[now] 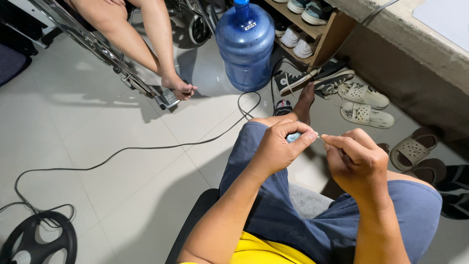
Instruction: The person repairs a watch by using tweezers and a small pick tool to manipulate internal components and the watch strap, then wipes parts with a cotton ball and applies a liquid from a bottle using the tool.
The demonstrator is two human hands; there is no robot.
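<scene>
1 small light-blue object (293, 137) sits pinched in the left hand (277, 149), above the person's raised knee in blue shorts (273, 205); most of it is hidden by the fingers (305, 136), so its shape cannot be told. 1 thin pale, needle-like piece (320, 138) runs from it toward the right hand (355, 161), its long axis lying roughly level, left to right across the view. The left fingers are curled closed around the blue object; the right thumb and forefinger are pressed together on the thin piece's other end. The 2 hands are near each other, fingertips almost meeting.

Beyond the knee, 1 large blue water jug (245, 44) stands upright on the tiled floor (97, 127). 1 black cable (146, 148) snakes across the tiles. A wooden shoe rack (328, 34) holds sneakers, and 2 pale sandals (364, 104) lie below it. Another person's bare foot (179, 88) rests on a metal footrest.
</scene>
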